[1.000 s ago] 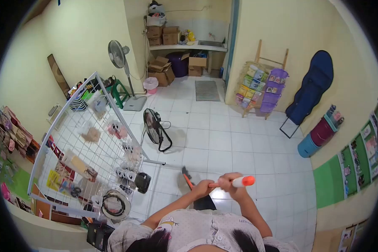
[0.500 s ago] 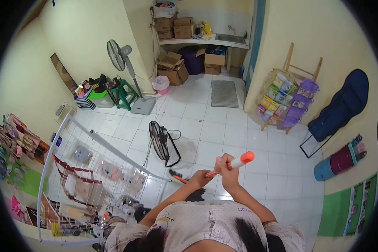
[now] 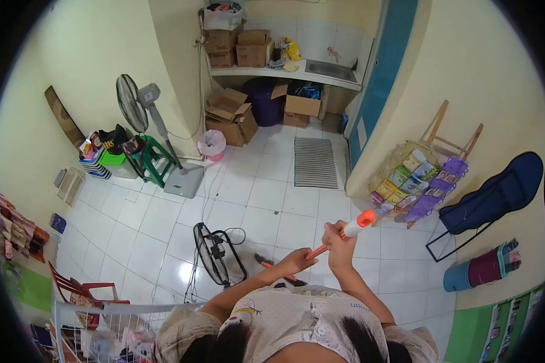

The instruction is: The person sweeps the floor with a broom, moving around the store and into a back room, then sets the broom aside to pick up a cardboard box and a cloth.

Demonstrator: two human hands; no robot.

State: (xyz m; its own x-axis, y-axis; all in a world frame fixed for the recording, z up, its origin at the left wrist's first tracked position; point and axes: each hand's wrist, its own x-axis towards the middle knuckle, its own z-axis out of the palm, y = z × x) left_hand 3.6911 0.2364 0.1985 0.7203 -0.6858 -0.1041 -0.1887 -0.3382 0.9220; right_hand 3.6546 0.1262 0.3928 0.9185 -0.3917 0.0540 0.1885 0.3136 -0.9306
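Observation:
Both hands grip the handle of a broom (image 3: 321, 250), orange with a white and orange end. My right hand (image 3: 340, 244) is wrapped around the handle just below its white grip. Lower down the handle, my left hand (image 3: 297, 261) is also closed on it. The dark bristles and orange edge of the broom head (image 3: 275, 267) show beyond my left forearm, near the floor; my arm and body hide part of it. A black floor fan (image 3: 215, 254) lies to the left of the broom head, apart from it.
A white wire rack (image 3: 112, 311) stands at my lower left, by a red chair (image 3: 91, 284). Ahead are a pedestal fan (image 3: 157, 112), a pink bin (image 3: 212, 145), a striped mat (image 3: 315, 162) and cardboard boxes (image 3: 230, 115). A folded blue chair (image 3: 493, 196) leans at right. Cables cross the floor.
My view has moved forward and turned, so the wire rack sits lower and the sink area nearer. Both hands keep hold of the broom, and its head has shifted slightly right.

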